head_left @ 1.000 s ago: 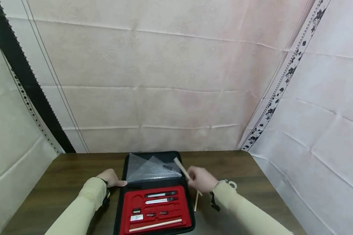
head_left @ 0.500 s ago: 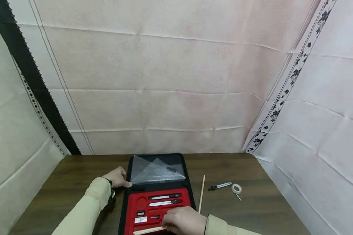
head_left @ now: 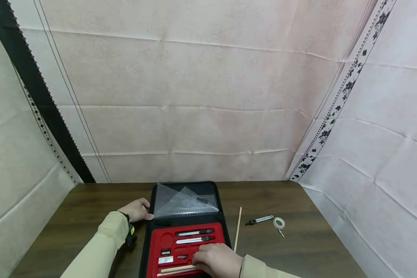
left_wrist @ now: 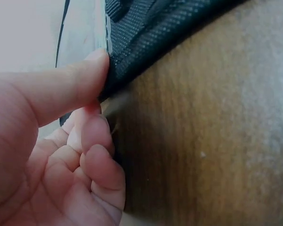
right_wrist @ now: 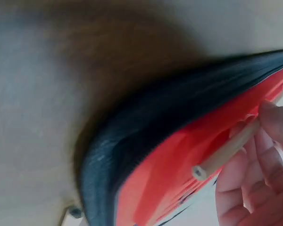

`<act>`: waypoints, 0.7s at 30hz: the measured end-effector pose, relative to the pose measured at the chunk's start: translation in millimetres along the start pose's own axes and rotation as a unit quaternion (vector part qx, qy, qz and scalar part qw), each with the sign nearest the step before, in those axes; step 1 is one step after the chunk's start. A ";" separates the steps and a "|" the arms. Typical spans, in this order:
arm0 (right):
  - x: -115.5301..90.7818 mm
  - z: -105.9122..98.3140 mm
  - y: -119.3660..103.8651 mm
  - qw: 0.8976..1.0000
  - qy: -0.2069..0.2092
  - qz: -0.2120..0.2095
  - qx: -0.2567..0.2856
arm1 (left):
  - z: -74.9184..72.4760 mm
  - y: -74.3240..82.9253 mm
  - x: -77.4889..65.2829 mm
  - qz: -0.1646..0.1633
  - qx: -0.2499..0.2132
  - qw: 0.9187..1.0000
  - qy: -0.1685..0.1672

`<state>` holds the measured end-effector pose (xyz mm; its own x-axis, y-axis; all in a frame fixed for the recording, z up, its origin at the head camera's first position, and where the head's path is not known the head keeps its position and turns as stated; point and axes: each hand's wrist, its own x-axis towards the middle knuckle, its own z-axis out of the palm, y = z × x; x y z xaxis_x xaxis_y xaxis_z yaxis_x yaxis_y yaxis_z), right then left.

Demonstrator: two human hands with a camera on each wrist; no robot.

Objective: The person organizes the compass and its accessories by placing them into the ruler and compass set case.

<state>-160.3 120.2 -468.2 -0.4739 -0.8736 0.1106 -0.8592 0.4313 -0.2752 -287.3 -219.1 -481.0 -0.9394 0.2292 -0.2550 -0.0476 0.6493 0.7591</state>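
Fingers and thumb of the right hand (head_left: 219, 260) pinch one of two pale, slim wooden pencils (right_wrist: 228, 151), held over the near end of a red moulded plastic tray (head_left: 156, 246). Set into the same tray are two silver-and-black metal compasses (head_left: 194, 233) and a white rectangular eraser (head_left: 165, 260). On the left, the left hand (head_left: 136, 210) grips the edge of the open black zip case (head_left: 170, 223) between thumb and curled fingers, beside clear plastic triangles (head_left: 185, 204) in its far half. Right of the case, another pale pencil (head_left: 238, 229), a silver-and-black compass (head_left: 259, 220) and a white ring-shaped roll (head_left: 279, 222) lie on a brown wood-grain table (head_left: 309, 247).
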 end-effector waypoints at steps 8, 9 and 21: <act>-3.5 1.9 7.1 0.999 0.010 -0.003 -0.033 | 0.9 0.5 8.0 -0.005 0.022 1.000 0.006; -3.5 1.9 7.0 0.999 0.008 -0.002 -0.032 | 0.9 0.4 8.6 -0.008 0.025 1.000 0.006; 11.8 6.2 -1.9 0.996 -0.003 0.005 -0.087 | -1.8 5.7 11.1 -0.017 0.059 0.998 -0.007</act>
<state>-163.1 107.7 -472.3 -0.4817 -0.8703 0.1024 -0.8752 0.4718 -0.1072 -298.7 -214.2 -478.4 -0.9330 0.2158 -0.2879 -0.0378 0.7368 0.6750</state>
